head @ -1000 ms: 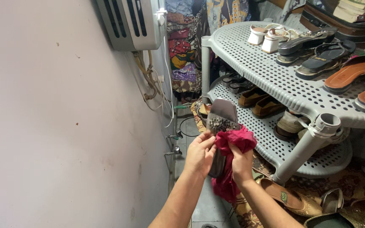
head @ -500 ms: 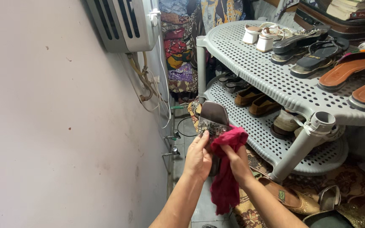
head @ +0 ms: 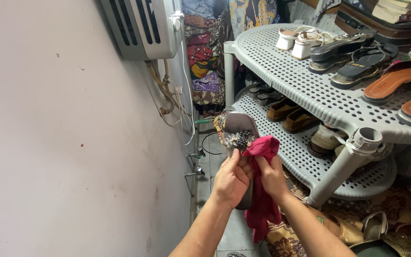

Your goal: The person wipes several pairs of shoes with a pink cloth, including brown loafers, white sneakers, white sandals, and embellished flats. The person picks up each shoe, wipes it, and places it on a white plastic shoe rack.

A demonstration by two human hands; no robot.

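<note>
My left hand (head: pixel 231 180) grips a grey flat sandal (head: pixel 238 127) by its middle, toe pointing away from me. A beaded strap (head: pixel 238 140) crosses the sandal just above my fingers. My right hand (head: pixel 271 176) holds a crumpled magenta cloth (head: pixel 262 190) against the right side of the sandal, near the strap. The cloth's loose end hangs down below both hands. The sandal's heel is hidden behind my left hand.
A grey perforated plastic shoe rack (head: pixel 286 76) stands to the right with several sandals and shoes on its shelves. More footwear (head: pixel 376 228) lies on a patterned rug below. A white wall (head: pixel 63 143) with a heater unit (head: pixel 143 26) and cables is close on the left.
The cloth has shifted up along the sandal's right side toward the beaded strap, and the hands with the sandal have moved slightly within the view.
</note>
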